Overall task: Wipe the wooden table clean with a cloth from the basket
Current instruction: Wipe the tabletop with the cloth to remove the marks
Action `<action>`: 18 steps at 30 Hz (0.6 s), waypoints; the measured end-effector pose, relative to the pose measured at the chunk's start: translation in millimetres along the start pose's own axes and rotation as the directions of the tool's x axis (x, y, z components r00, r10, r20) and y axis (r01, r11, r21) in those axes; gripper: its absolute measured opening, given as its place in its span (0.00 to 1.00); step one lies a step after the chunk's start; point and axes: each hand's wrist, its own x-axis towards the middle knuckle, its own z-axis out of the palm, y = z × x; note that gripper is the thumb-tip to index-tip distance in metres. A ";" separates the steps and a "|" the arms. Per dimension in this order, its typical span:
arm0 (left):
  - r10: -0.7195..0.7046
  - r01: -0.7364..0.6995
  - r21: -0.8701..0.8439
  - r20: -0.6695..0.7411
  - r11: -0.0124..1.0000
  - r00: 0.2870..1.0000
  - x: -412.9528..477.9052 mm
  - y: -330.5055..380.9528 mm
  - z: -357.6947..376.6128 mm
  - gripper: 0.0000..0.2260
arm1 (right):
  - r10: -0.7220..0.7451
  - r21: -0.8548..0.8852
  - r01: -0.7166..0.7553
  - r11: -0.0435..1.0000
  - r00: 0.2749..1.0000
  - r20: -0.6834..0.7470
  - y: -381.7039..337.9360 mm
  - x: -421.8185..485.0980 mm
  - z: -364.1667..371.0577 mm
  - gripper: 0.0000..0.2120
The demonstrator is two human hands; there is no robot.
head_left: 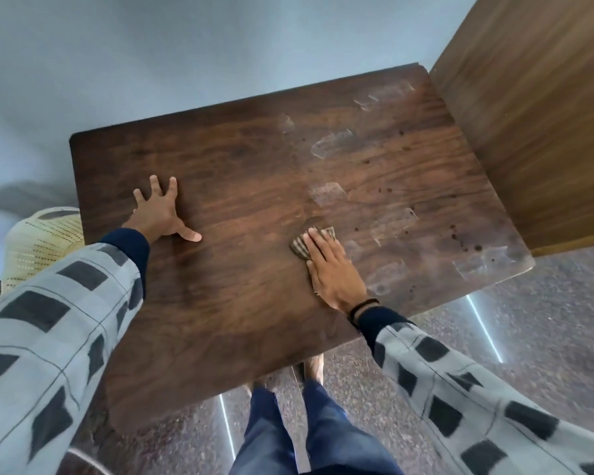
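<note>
The dark wooden table [240, 186] fills the middle of the view. Pale tape marks and dark spots cover its right half. My right hand [333, 272] lies flat on a small striped brown cloth [302, 246] and presses it onto the tabletop near the centre. Only the cloth's far edge shows past my fingers. My left hand [160, 210] rests on the left part of the table, palm down with the fingers spread, holding nothing. A cream woven basket [38, 241] stands off the table's left edge, partly hidden by my left sleeve.
A tall wooden panel [535, 111] stands against the table's right side. A pale wall runs behind the table. My legs and feet [309, 423] are on the speckled floor at the table's near corner.
</note>
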 end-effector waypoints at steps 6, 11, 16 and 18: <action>0.025 -0.017 0.038 -0.234 0.999 0.972 -17.9 -0.1 21.8 0.58 | -0.365 -0.049 0.375 0.926 0.921 0.139 -26.2 -107.9 40.6 0.27; 0.087 -0.084 0.025 -0.272 0.996 0.958 -43.9 29.0 39.3 0.45 | -0.445 -0.107 0.465 0.879 0.879 0.172 -0.7 -63.9 16.5 0.27; 0.054 -0.043 -0.111 0.099 0.993 0.994 -70.6 74.7 77.1 0.63 | -0.234 -0.016 0.235 0.972 0.970 0.066 -25.6 -84.8 31.6 0.26; 0.031 -0.023 -0.074 0.103 0.997 0.994 -72.8 82.8 90.1 0.67 | -0.348 -0.026 0.352 0.936 0.932 0.101 -25.3 -108.0 39.4 0.27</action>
